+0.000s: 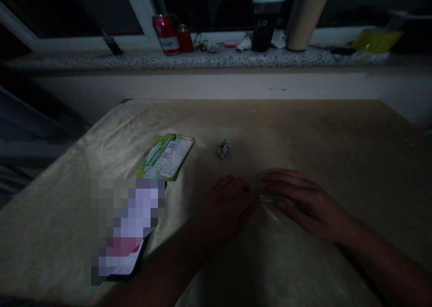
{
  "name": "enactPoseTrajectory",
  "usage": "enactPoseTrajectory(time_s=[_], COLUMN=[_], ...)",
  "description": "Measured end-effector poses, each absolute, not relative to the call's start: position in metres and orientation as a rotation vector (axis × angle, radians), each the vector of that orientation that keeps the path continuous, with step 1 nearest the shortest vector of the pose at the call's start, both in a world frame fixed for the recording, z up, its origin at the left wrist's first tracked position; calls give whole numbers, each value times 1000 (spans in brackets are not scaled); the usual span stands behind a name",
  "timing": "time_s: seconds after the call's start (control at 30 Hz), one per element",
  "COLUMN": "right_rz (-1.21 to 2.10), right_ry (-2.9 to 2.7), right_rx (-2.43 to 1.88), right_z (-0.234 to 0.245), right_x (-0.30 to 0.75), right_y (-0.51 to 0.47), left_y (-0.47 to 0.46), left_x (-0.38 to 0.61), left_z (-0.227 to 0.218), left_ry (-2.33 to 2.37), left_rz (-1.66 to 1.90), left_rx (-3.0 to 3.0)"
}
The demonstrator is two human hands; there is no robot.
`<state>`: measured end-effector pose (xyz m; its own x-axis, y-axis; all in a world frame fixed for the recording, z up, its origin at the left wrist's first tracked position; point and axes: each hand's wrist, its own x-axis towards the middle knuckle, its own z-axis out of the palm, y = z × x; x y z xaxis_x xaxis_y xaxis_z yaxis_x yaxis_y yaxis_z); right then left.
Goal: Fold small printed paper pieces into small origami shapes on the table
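Note:
Low over the cloth-covered table, my two hands face each other with a thin pale strip between them. My left hand is closed at the strip's left end, its fingers curled and dim in shadow. From the other side, my right hand has its thumb and forefinger along the strip, with the remaining fingers stretched over it. The strip looks like folded paper, but the dark hides its exact kind. Beyond my left hand lies a small crumpled or folded piece of green and white paper.
Several green and white printed cards lie stacked on the left. Nearer me is a lit phone, partly pixelated. Behind the table, a granite windowsill holds a red can, a dark cup, a cardboard tube and small items.

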<state>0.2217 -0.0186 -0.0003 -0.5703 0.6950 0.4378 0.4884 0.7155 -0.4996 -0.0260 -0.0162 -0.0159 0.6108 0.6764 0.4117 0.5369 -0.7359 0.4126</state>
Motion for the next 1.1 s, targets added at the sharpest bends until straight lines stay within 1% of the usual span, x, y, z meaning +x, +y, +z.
enactPoseTrajectory(time_s=[0.07, 0.2, 0.5, 0.6, 0.77, 1.1], right_rz=[338, 207, 47, 38, 43, 24], right_ry=[-2230, -2157, -2087, -2065, -2115, -2098], right_rx=[-839, -695, -781, -795, -765, -804], right_z=[1, 0, 10, 11, 8, 13], right_x=[219, 214, 201, 199, 199, 194], right_y=[-19, -21, -30, -32, -32, -38], left_y=[-18, -21, -29, -31, -29, -29], left_x=[-24, -21, -15, -12, -10, -9], left_z=[-11, -6, 2, 4, 4, 6], left_ry=[998, 996, 921, 953, 1032, 1041], left_rz=[855, 812, 894, 923, 1114, 1183], left_rx=[2653, 2751, 2769, 2752, 2661, 2673])
